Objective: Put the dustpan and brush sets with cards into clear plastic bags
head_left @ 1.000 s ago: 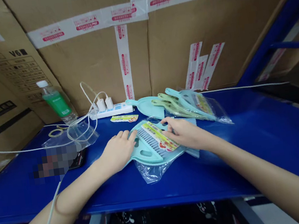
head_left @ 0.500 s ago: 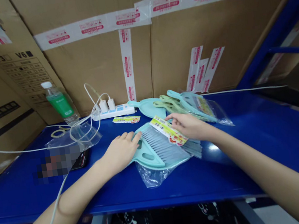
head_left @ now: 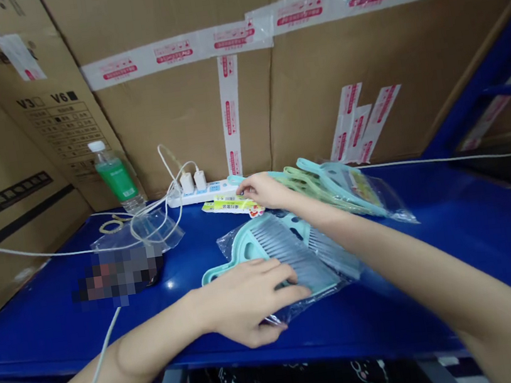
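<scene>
My left hand [head_left: 247,300] lies across a teal dustpan-and-brush set [head_left: 283,254], with its fingers on the grey bristles and its thumb near the edge of a clear plastic bag [head_left: 238,238] under the set. My right hand [head_left: 262,192] reaches to the back, its fingers spread above a teal dustpan handle [head_left: 236,179]. Just below that palm lies a yellow printed label card [head_left: 229,205]. Further right, several bagged teal and pale green sets [head_left: 335,186] lie in a pile, close to my right hand.
A white power strip [head_left: 199,193] with plugged-in chargers stands at the back of the blue shelf [head_left: 440,254]. To the left are a water bottle [head_left: 117,179], white cables and a loose clear bag [head_left: 154,231]. Cardboard boxes form the back wall.
The label card has left the brush, and my right hand has moved back near the power strip. My left hand has moved onto the bristles, and the set has shifted toward the front left.
</scene>
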### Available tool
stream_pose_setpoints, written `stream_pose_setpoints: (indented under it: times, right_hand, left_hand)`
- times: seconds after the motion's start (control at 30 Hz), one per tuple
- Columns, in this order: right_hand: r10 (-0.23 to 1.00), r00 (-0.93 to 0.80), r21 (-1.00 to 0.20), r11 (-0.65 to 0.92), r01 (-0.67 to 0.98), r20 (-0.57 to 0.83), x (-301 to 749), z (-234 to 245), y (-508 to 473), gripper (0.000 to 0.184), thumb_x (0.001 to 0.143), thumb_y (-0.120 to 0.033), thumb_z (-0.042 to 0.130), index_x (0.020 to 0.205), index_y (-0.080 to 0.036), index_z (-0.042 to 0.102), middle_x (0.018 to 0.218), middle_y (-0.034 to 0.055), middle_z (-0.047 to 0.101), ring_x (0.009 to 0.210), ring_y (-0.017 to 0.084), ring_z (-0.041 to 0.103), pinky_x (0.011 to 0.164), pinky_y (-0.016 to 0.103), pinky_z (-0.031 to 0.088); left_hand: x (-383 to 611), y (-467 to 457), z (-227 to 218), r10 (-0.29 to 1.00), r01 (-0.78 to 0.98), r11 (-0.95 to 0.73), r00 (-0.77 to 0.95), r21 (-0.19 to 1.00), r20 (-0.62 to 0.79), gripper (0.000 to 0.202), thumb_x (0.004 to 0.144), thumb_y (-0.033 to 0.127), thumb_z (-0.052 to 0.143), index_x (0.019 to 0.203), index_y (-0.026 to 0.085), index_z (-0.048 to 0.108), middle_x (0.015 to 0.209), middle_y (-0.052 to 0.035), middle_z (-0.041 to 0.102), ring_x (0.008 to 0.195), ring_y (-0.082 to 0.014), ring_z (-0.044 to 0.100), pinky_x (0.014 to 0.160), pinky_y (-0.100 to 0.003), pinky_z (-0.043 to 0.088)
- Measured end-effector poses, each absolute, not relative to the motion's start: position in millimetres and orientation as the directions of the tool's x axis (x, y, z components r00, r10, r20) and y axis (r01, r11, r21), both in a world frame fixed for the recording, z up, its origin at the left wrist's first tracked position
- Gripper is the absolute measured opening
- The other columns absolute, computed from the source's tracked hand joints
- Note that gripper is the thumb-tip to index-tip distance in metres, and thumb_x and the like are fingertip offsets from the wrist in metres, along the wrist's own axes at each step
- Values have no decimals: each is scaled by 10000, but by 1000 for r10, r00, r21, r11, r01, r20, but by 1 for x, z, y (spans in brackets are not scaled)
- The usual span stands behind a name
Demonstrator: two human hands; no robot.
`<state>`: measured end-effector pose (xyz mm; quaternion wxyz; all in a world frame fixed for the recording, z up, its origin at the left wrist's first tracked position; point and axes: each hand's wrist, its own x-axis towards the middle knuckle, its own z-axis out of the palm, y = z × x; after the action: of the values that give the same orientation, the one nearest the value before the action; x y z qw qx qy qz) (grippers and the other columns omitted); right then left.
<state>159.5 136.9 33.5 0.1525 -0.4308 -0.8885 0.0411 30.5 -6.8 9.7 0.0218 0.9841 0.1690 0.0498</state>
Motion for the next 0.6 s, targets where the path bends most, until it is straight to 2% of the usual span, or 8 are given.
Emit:
stream_pose_setpoints:
  times: [0.1, 0.33, 0.47, 0.6]
  right_hand:
    - [791, -579, -181, 610, 772, 196, 139, 26, 149, 352, 781, -11, 468, 1001, -145, 706, 865, 73, 722, 755, 172, 644, 680, 241, 441]
    - [789, -585, -88, 607, 790, 189, 132, 27, 146, 331, 815, -72, 503, 1088, -175, 660, 1146, 121, 637, 1027, 243, 596, 768, 288, 440]
    - [779, -610, -57, 622, 781, 148, 156, 33, 126, 281, 810, -95, 510, 1032, -153, 671, 1050, 127, 662, 988, 254, 604, 767, 316, 442]
    - [743, -658, -44, 667, 744, 124, 191, 27, 100, 281, 841, -173, 492, 1076, -145, 644, 1041, 133, 653, 999, 267, 590, 790, 347, 439]
  left_hand:
    - [30, -7, 10, 327, 324, -945, 942, 50, 73, 394, 736, 161, 560, 1129, 169, 538, 1014, -58, 569, 826, -183, 536, 722, -289, 463]
    - [26, -8, 12, 335, 333, -940, 942, 69, 22, 340, 667, 109, 518, 985, 222, 555, 972, -21, 548, 653, -144, 510, 573, -272, 439]
    - [24, -12, 18, 366, 369, -925, 929, 91, -42, 297, 623, 119, 534, 896, 237, 532, 905, 1, 558, 542, -131, 476, 458, -273, 354]
    - [22, -16, 26, 383, 396, -913, 916, 101, -123, 273, 572, 109, 540, 815, 231, 503, 821, 15, 538, 477, -121, 430, 406, -277, 267]
